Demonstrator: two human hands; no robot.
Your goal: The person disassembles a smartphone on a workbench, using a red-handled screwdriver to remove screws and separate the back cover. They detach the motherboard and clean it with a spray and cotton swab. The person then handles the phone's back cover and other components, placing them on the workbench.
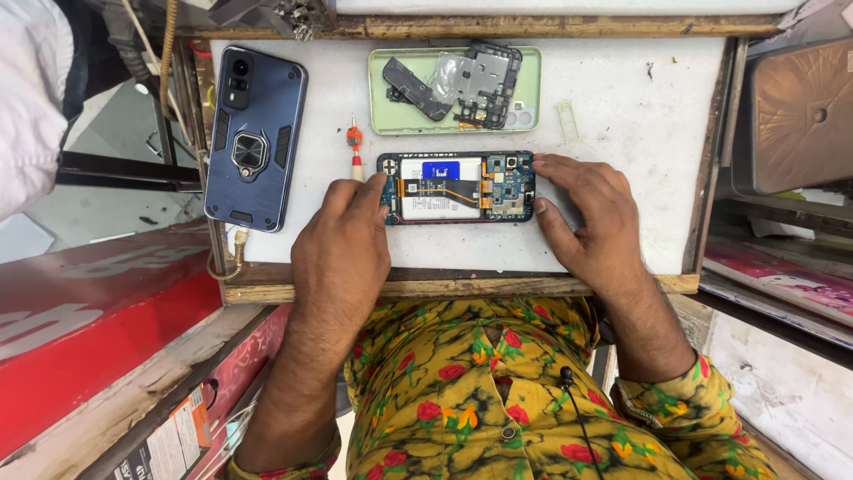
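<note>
Opened phone (458, 188) lies flat mid-bench, back off, board exposed. Left hand (342, 244) and right hand (591, 218) steady its ends, fingers loosely spread, gripping nothing. Likely inspection step; screwdriver (354, 149) just beside left fingers, removed parts in green case (455, 89).

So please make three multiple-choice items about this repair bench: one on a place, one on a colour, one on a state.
1. Where does the screwdriver lie?
A. left of the opened phone
B. inside the green case
C. on the blue phone

2. What colour is the case holding the removed parts?
A. red
B. light green
C. black

3. What state is the phone between the hands in?
A. back closed
B. back off, battery and board showing
C. wrapped

Answers: 1 A, it lies by the left hand. 2 B, pale green rim. 3 B, insides exposed; right hand steadies its end.
</note>
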